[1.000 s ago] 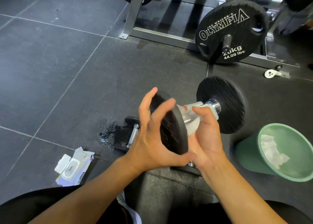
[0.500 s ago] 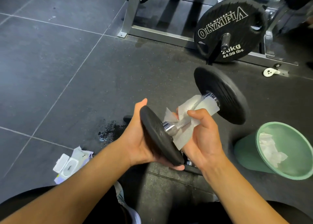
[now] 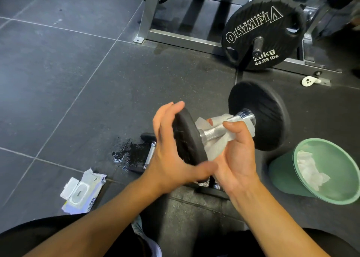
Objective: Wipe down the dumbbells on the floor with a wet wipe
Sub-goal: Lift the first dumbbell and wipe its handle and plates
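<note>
I hold a dumbbell (image 3: pixel 214 133) with black plates and a chrome handle up off the floor, in the middle of the view. My left hand (image 3: pixel 167 151) spans the outer face of the near plate (image 3: pixel 187 140), with its fingertips at the top rim and its thumb hooked under the bottom rim. My right hand (image 3: pixel 237 157) grips the handle through a white wet wipe (image 3: pixel 216 149) wrapped round it. A smaller dumbbell (image 3: pixel 150 153) lies on the floor behind my left hand. Part of another dumbbell (image 3: pixel 212 186) shows below my hands.
An open wipes pack (image 3: pixel 81 192) lies on the floor at lower left, beside a wet patch (image 3: pixel 126 153). A green bin (image 3: pixel 331 196) holding used wipes stands at right. A 20 kg plate (image 3: pixel 261 33) and a grey rack frame (image 3: pixel 175 34) stand behind.
My left hand moved from cupping the near plate from below to spanning its outer face. The dumbbell turned and its far plate dropped a little. My right hand kept the wipe on the handle.
</note>
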The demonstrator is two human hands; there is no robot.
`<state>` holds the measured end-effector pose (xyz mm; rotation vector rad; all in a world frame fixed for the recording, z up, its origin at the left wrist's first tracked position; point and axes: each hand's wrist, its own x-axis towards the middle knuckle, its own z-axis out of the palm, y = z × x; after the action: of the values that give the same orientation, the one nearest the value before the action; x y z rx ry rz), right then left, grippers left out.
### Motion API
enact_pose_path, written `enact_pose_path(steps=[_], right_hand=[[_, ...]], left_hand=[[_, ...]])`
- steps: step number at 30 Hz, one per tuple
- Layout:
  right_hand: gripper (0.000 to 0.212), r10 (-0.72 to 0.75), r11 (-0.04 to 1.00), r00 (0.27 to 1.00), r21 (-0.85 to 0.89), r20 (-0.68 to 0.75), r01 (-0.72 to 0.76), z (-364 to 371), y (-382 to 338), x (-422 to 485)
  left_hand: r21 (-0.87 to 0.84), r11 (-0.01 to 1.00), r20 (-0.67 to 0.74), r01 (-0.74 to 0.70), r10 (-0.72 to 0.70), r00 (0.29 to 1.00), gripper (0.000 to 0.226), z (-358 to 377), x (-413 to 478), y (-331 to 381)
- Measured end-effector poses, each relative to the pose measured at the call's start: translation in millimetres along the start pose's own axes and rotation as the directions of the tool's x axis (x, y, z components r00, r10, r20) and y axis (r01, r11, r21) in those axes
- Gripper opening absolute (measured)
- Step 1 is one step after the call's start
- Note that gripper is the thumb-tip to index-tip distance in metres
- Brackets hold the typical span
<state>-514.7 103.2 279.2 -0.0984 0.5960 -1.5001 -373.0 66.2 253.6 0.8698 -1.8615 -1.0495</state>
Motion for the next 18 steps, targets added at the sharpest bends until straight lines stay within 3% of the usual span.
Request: enact_pose_path(steps=[1,2,3,4,5,7,9,10,11,12,14,15,17,18], right_hand=[[0.029,-0.01,1.0,1.0,-0.012,-0.014,0.009,0,0,0],[0.025,-0.003,1.0,1.0,-0.014,-0.011,0.003,1,1,0],[0.025,0.013,1.0,1.0,-0.007,0.0,-0.013,0,1,0],[0.027,0.031,1.0,0.999,-0.004,0.009,-0.031,0,2,0],[0.026,0.042,0.999,0.999,-0.012,0.015,-0.042,-1,3,-1],[0.021,0.051,0.998,0.998,-0.048,0.022,-0.05,-2,3,-3],[0.025,0.073,0.995,0.997,-0.072,0.017,-0.072,0,4,-5],[0.028,0.079,0.994,0.997,-0.075,0.01,-0.079,1,5,-5],[0.028,0.081,0.994,0.997,-0.078,-0.003,-0.081,2,6,-4],[0.025,0.081,0.993,0.997,-0.082,-0.013,-0.082,3,7,-4],[0.022,0.083,0.993,0.996,-0.08,-0.011,-0.084,5,7,-2],[0.025,0.087,0.994,0.996,-0.063,0.01,-0.086,6,7,-1],[0.036,0.085,0.996,0.996,-0.03,0.036,-0.084,4,5,2],[0.037,0.081,0.996,0.996,-0.028,0.031,-0.08,3,5,3]], left_hand=[[-0.184,0.962,0.024,0.202,-0.201,0.979,0.109,0,2,6],[-0.382,0.835,0.093,0.396,-0.391,0.916,0.1,-2,6,12],[-0.526,0.638,0.219,0.562,-0.537,0.815,0.086,-4,11,15],[-0.565,0.417,0.384,0.712,-0.631,0.674,0.074,-7,17,18],[-0.527,0.212,0.537,0.823,-0.667,0.516,0.071,-12,22,21],[-0.422,-0.109,0.716,0.9,-0.649,0.257,0.091,-23,28,22],[-0.385,-0.265,0.758,0.884,-0.638,0.139,0.109,-26,26,20],[-0.4,-0.28,0.753,0.873,-0.644,0.138,0.111,-24,24,15],[-0.445,-0.253,0.727,0.859,-0.662,0.182,0.11,-21,23,15],[-0.532,-0.159,0.638,0.832,-0.72,0.271,0.103,-18,20,13],[-0.699,0.217,0.283,0.681,-0.79,0.543,0.081,-12,14,10],[-0.698,0.426,0.114,0.576,-0.728,0.676,0.075,-11,10,9],[-0.549,0.742,0.009,0.385,-0.455,0.89,0.081,-7,-2,6],[-0.481,0.825,0.02,0.297,-0.329,0.944,0.09,-4,-9,7]])
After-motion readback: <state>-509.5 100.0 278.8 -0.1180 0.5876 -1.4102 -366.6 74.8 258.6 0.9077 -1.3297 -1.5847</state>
